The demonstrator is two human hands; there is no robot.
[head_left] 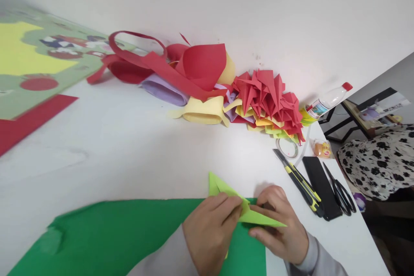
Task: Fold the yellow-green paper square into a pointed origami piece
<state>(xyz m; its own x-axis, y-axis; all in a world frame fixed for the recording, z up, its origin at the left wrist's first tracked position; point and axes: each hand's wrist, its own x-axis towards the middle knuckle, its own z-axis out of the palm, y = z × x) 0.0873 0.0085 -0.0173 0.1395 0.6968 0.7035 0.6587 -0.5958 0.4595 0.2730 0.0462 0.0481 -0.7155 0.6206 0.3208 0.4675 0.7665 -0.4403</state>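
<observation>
Lime paper (257, 218), seemingly only part-folded, is near on your desk (129, 151), above a green sheet (113, 233); far right, red pieces (265, 90) look finished. Your left hand (211, 226) pinches it; your right hand (293, 235) surrounds its right point, clamping unclear.

Passage leftward over table (129, 159); cutter (299, 184) blocks right.

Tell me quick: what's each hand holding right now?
Left hand: closed, pinching the light green folded paper.
Right hand: half curled around one pointed end of it; whether it grips can't be told.
</observation>
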